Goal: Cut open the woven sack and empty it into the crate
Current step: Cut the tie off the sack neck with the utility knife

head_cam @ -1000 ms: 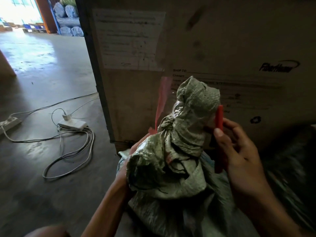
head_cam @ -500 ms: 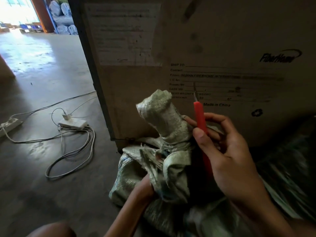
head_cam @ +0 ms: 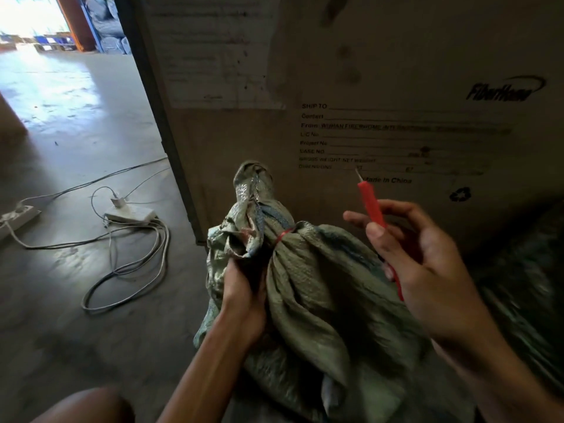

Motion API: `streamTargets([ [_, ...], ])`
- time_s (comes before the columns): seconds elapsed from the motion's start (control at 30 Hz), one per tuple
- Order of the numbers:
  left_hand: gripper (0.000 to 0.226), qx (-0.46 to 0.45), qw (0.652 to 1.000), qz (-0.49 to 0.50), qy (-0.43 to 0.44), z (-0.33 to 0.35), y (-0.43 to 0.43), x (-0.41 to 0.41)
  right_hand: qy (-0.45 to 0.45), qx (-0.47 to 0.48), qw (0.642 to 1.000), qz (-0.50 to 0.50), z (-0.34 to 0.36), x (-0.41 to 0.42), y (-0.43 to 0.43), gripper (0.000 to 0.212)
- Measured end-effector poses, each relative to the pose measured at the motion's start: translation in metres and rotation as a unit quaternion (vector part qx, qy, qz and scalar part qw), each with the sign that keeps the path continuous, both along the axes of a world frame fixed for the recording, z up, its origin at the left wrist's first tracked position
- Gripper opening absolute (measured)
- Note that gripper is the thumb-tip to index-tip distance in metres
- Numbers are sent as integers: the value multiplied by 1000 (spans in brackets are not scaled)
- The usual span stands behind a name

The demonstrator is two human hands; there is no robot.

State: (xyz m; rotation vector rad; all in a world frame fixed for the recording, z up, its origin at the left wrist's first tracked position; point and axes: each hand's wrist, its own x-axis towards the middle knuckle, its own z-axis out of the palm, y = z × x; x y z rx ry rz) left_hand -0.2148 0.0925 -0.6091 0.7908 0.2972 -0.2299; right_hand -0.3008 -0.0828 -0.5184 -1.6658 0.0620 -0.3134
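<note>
Since half a second ago, the right hand (head_cam: 427, 264) has drawn the cutter (head_cam: 370, 203) off to the right, so that it now stands apart from the sack's neck. The neck has turned to expose a red tie (head_cam: 282, 235).

Location: the woven sack (head_cam: 305, 285) sits on the floor against a large carton (head_cam: 396, 87), between the person's forearms. No crate is in view.

Grip: the left hand (head_cam: 244, 288) is clamped on a fold of cloth just left of and below the tie. The right hand's thumb and fingers pinch the cutter's red handle, and the short blade is exposed.

Orientation: the sack's long axis runs from the lower right up to the gathered neck, which stands nearly upright and points at the carton. The cutter's blade points up and slightly left, and its handle slopes down through the palm.

Assessment: the step in hand appears to be severing the tie. It is best done with the neck held taut, the blade slipped under the tie on the right side, and the stroke directed away from the left hand's fingers.

Loose cables (head_cam: 128, 264) lie well apart to the left.
</note>
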Motion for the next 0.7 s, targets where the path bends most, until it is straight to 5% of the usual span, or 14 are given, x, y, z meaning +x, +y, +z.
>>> streamTargets([
  [0.2, 53, -70, 997, -32, -4, -10, 3, 3, 15, -153, 988, 5, -25, 7, 16, 21],
  [0.3, 45, -114, 987, -88, -70, -5, 7, -4, 10, -149, 989, -1, -33, 11, 26, 20],
  [0.4, 71, -211, 952, -185, -123, -14, 14, -10, -7, -100, 995, -13, -36, 16, 25, 19],
  [0.47, 58, -56, 958, -231, -161, -28, 23, -11, -1, -57, 998, -1, -35, 19, 19, 18],
  [0.53, 60, 203, 909, -286, -225, -29, 26, -13, 14, -32, 999, 16, -33, 20, 16, 18],
  [0.57, 67, 258, 882, -306, -250, -24, 25, -14, 24, -24, 999, 22, -32, 20, 15, 19],
  [0.63, 68, 272, 896, -248, -247, -7, 15, -15, 43, -7, 999, 27, -32, 20, 15, 26],
  [0.7, 57, 221, 947, -127, -196, -4, 5, -10, 65, 15, 997, 27, -33, 20, 15, 26],
])
